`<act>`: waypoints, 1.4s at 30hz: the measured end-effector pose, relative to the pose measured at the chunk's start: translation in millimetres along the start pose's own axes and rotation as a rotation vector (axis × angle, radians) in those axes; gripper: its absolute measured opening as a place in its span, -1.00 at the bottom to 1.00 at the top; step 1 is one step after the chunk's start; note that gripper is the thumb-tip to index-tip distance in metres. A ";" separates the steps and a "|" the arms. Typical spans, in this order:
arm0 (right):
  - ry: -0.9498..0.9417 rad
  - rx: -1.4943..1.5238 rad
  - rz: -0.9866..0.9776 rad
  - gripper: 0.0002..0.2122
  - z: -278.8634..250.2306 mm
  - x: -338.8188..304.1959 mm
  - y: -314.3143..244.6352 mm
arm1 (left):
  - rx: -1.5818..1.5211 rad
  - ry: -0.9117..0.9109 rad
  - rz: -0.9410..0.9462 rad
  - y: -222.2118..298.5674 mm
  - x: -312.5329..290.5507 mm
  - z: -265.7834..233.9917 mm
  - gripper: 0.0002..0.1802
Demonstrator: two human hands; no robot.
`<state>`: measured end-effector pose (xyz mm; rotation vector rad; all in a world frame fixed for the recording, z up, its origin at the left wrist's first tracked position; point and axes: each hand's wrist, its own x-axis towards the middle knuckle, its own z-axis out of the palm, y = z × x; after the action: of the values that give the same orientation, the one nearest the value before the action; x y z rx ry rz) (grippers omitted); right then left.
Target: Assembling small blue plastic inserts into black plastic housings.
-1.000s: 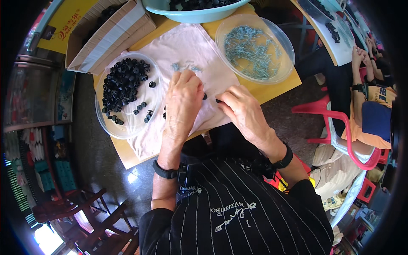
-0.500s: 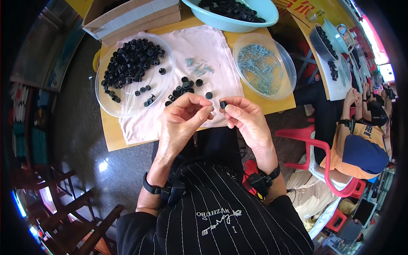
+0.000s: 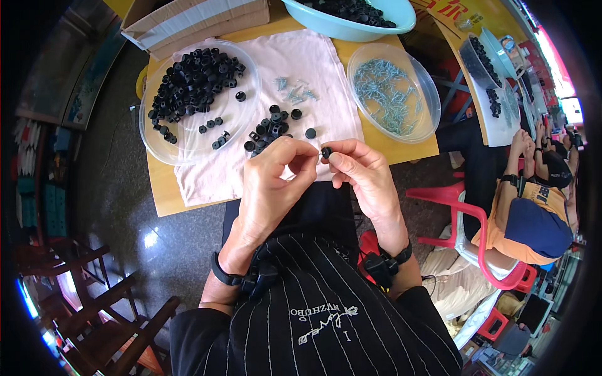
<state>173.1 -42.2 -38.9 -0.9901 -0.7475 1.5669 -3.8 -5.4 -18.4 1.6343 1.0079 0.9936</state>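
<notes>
Over the table's near edge, my right hand (image 3: 365,172) pinches a small black plastic cap (image 3: 326,152) between thumb and fingers. My left hand (image 3: 276,178) is closed, its thumb and index fingertips brought up against the cap; the thin screw in that pinch is hidden now. Just beyond my left hand, a heap of black caps (image 3: 268,131) sits on a pale pink cloth (image 3: 307,56). One cap (image 3: 310,133) lies apart from the heap, close to my fingertips. Several loose silver screws (image 3: 298,94) rest farther back on the cloth.
At left stands a clear round tray (image 3: 182,150) of black parts. To the right, a clear tub (image 3: 426,119) holds many screws. A blue basin (image 3: 351,31) and a cardboard box (image 3: 200,28) stand behind. A person (image 3: 533,219) sits at right beside a red chair (image 3: 451,197).
My left hand has moved right and closed the gap to the black cap, so the screw between the hands no longer shows. The view has shifted slightly.
</notes>
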 end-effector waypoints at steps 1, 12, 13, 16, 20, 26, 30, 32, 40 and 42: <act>0.010 -0.065 -0.036 -0.80 1.3 -0.3 0.6 | 0.098 0.012 0.078 2.9 -0.2 -0.3 -0.90; 0.080 -0.062 -0.057 -0.80 -4.9 -1.4 6.6 | 0.069 -0.051 -0.006 1.0 7.3 7.9 -0.76; 0.101 -0.054 -0.054 -0.80 -6.7 -0.3 6.6 | 0.157 -0.059 0.008 3.0 11.8 5.7 -0.75; 0.170 -0.021 -0.051 -0.80 -12.8 -0.3 6.2 | 0.548 -0.008 0.281 -9.3 23.5 3.1 -0.73; 0.174 0.009 -0.042 -0.79 -14.2 0.1 5.2 | 0.705 -0.028 0.323 -15.3 31.9 5.0 -0.72; 0.183 0.019 -0.032 -0.79 -11.7 -0.4 5.4 | 0.751 -0.102 0.318 -25.6 39.2 8.8 -0.72; 0.182 0.012 -0.055 -0.79 -5.3 -2.7 1.0 | 0.677 -0.061 0.377 -19.9 36.4 8.1 -0.76; 0.190 -0.035 -0.119 -0.80 0.2 -5.8 -3.4 | 0.258 -0.028 0.183 -5.3 29.8 8.1 -0.76; 0.094 -0.070 -0.313 -0.77 30.4 -20.1 -22.7 | -0.683 -0.031 -0.014 -2.7 2.0 6.5 -0.72; 0.094 -0.021 -0.285 -0.78 34.0 -22.1 -23.9 | -0.680 -0.024 -0.040 -0.2 0.3 6.4 -0.73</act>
<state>155.2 -57.3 1.8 -0.9214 -0.8032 1.2603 2.3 -7.0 -20.1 1.0526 0.5846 1.1286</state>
